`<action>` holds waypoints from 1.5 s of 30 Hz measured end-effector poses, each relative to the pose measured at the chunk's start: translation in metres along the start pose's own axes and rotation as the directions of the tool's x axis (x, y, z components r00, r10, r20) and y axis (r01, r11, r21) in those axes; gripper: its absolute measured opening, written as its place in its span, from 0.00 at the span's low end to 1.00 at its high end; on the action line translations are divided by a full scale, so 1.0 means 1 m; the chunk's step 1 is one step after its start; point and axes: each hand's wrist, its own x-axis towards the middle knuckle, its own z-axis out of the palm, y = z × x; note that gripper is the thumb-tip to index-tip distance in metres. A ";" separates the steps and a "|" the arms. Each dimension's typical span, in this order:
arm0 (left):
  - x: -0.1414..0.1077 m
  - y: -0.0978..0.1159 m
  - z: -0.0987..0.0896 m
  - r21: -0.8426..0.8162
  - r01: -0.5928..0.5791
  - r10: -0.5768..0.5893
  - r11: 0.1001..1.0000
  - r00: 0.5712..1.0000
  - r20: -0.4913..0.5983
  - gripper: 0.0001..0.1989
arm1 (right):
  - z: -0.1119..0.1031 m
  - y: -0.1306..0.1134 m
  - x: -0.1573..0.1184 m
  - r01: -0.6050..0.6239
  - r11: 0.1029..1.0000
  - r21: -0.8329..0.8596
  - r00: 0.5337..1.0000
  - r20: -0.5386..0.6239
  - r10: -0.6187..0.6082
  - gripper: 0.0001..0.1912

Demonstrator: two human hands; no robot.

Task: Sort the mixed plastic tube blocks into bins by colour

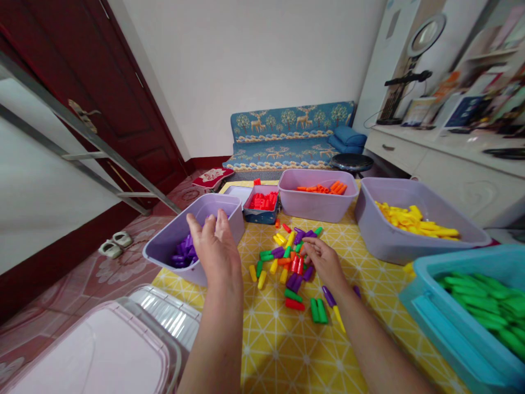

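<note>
My left hand (215, 246) is raised over the near side of a lilac bin (223, 205) that holds purple plastic pieces (184, 253). Its fingers are spread, and nothing shows in them. On the yellow tablecloth lies a loose pile of small cap-like plastic tubes in purple, green, yellow, red and orange. At the pile's right side, my right hand (326, 262) has its thumb and fingers curled together; whatever is between them is too small to make out. Two red tubes (297, 265) lie just left of it. Two green tubes (319, 311) lie nearer to me.
A small box (261, 216) of red pieces and a lilac bin (315, 205) of orange ones stand at the back. On the right are a bin (385, 235) of yellow pieces and a turquoise bin (451, 328) of green ones. Lids (102, 350) lie at lower left.
</note>
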 end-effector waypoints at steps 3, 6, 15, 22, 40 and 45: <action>-0.006 -0.020 -0.002 0.156 -0.039 0.016 0.987 0.989 0.148 0.31 | 0.000 -0.004 -0.002 0.007 1.000 -0.005 0.998 -0.064 -0.007 0.22; -0.013 -0.058 -0.012 0.441 -0.162 -0.015 0.883 0.928 0.372 0.19 | -0.002 -0.007 -0.004 0.044 0.996 -0.084 0.975 -0.215 -0.061 0.20; -0.041 -0.123 -0.043 0.672 -0.709 -0.375 0.212 0.576 0.726 0.35 | -0.021 0.001 0.011 0.091 0.736 -0.671 0.982 -0.061 -0.177 0.29; -0.043 -0.130 -0.041 0.613 -0.765 -0.465 0.197 0.478 0.745 0.40 | -0.017 -0.004 0.008 0.077 0.622 -0.780 0.996 0.088 -0.012 0.37; -0.041 -0.140 -0.045 0.621 -0.398 -0.371 0.676 0.544 0.752 0.16 | -0.006 -0.006 0.006 0.029 0.997 0.075 0.999 -0.021 -0.028 0.17; -0.039 -0.140 -0.047 0.579 -0.215 -0.383 0.786 0.566 0.730 0.15 | 0.000 -0.008 0.005 -0.015 0.986 0.167 0.996 0.093 -0.001 0.25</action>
